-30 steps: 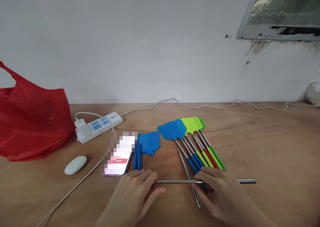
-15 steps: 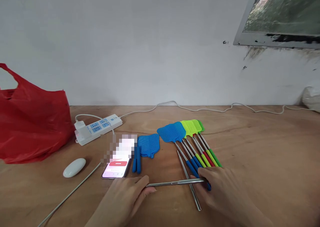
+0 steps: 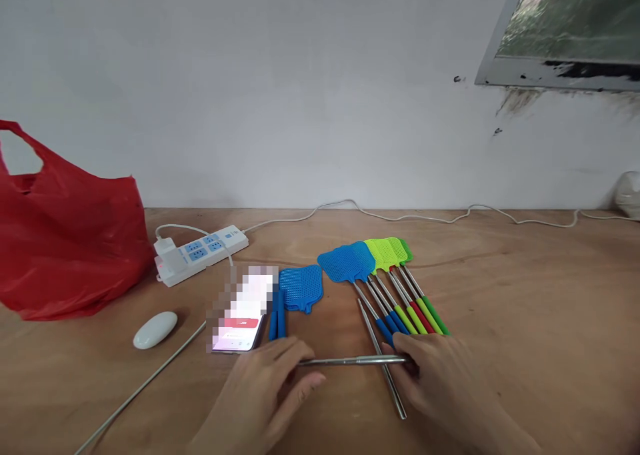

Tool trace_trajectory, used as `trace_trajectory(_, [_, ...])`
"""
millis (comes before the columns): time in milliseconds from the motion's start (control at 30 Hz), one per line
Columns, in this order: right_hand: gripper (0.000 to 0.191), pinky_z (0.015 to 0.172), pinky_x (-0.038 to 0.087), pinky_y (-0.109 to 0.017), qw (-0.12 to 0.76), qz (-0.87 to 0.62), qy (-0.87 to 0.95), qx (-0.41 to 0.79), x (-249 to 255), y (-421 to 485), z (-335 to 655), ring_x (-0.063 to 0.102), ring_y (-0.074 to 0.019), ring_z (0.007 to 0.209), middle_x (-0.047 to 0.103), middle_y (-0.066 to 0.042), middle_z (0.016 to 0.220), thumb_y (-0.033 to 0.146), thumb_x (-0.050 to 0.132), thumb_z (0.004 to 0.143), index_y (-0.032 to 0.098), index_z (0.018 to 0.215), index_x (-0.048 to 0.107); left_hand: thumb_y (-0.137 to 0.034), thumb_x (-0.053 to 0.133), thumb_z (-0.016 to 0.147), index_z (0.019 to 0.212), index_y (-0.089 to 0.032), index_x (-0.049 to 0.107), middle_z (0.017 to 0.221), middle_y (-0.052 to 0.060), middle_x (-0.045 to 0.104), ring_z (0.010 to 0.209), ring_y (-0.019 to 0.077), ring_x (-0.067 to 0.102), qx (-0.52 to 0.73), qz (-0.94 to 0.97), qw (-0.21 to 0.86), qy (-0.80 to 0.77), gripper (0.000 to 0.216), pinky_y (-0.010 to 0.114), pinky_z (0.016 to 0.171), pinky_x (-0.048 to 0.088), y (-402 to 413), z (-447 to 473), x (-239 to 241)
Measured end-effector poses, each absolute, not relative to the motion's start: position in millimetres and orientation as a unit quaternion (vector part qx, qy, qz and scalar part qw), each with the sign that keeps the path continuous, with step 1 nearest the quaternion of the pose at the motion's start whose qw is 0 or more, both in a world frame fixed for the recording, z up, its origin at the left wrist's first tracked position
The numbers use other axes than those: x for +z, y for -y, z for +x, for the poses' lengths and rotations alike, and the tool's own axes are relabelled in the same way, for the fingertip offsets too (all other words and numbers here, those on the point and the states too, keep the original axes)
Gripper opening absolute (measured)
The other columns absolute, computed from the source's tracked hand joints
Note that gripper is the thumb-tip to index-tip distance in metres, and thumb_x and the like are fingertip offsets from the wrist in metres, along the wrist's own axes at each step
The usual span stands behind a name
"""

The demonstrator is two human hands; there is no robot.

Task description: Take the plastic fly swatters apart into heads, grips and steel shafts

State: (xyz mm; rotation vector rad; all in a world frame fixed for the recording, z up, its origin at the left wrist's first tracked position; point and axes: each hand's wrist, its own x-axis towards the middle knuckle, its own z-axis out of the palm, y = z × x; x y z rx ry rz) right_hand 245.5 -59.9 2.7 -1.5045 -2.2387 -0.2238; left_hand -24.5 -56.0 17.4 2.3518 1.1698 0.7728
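A thin telescopic metal rod (image 3: 353,360) lies crosswise just above the wooden table (image 3: 525,295), held at both ends. My left hand (image 3: 265,395) pinches its left end with thumb and fingers. My right hand (image 3: 445,381) is closed over its right end, beside the handles of a row of fly swatters (image 3: 385,275) with blue and green heads. A second metal rod (image 3: 383,358) lies diagonally beneath the held one. Loose blue swatter heads (image 3: 300,287) and two blue handle sleeves (image 3: 277,315) sit beside a phone (image 3: 240,318).
A red plastic bag (image 3: 65,235) stands at the left. A white power strip (image 3: 200,251) with its cable, a white oval object (image 3: 155,329) and a long thin rod (image 3: 140,388) lie left of the phone. A white cable runs along the wall.
The held rod has become shorter: its right end, which stuck out past my right hand, has slid in. My hands have stayed in about the same place.
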Motion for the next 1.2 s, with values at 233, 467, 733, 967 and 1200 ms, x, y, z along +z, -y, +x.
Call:
trace_trajectory(233, [0.023,0.05,0.017,-0.029,0.224,-0.511,0.829,-0.042,1.1,62.3,241.0,0.054,-0.013,0.044,0.058,0.004,0.051,0.012,0.053,0.081,0.022,0.061,0.046,-0.058,0.031,0.102,0.098,-0.021,0.062,0.106,0.009,0.069,0.102,0.0244,0.066,0.484,0.556,0.465,-0.491,0.048,0.033,0.078,0.056,44.0,2.2,17.1])
trace_trajectory(467, [0.017,0.05,0.016,-0.031,0.269,-0.475,0.837,-0.022,-0.2,73.2,217.3,0.056,-0.0123,0.046,0.063,0.003,0.055,0.006,0.055,0.07,0.021,0.064,0.051,-0.064,0.041,0.098,0.092,-0.021,0.065,0.107,0.009,0.071,0.101,0.0246,0.067,0.469,0.566,0.476,-0.483,0.05,0.035,0.083,0.058,46.5,25.4,0.1])
trace_trajectory(733, [0.015,0.051,0.017,-0.03,0.268,-0.491,0.829,0.009,-2.9,75.1,216.4,0.053,-0.0119,0.048,0.061,0.003,0.057,0.008,0.053,0.073,0.021,0.066,0.052,-0.068,0.039,0.097,0.125,-0.026,0.059,0.141,0.009,0.058,0.136,0.0297,0.05,0.466,0.522,0.469,-0.539,0.054,0.052,0.115,0.039,47.0,18.7,-1.7])
trace_trajectory(967, [0.018,0.051,0.02,-0.029,0.303,-0.457,0.836,0.016,10.8,72.4,219.0,0.052,-0.0111,0.047,0.058,0.003,0.054,0.008,0.05,0.075,0.021,0.063,0.048,-0.068,0.042,0.096,0.122,-0.02,0.063,0.14,0.013,0.06,0.136,0.0302,0.05,0.535,0.452,0.538,-0.468,0.058,0.05,0.112,0.044,41.5,14.9,-0.2])
trace_trajectory(1200, [0.016,0.048,0.018,-0.029,0.294,-0.437,0.85,0.007,19.0,78.9,208.5,0.052,-0.0106,0.044,0.06,0.005,0.055,0.006,0.051,0.07,0.022,0.07,0.05,-0.07,0.051,0.092,0.113,-0.021,0.067,0.129,0.012,0.064,0.129,0.0343,0.052,0.564,0.423,0.566,-0.428,0.056,0.051,0.106,0.045,44.9,24.3,-6.6])
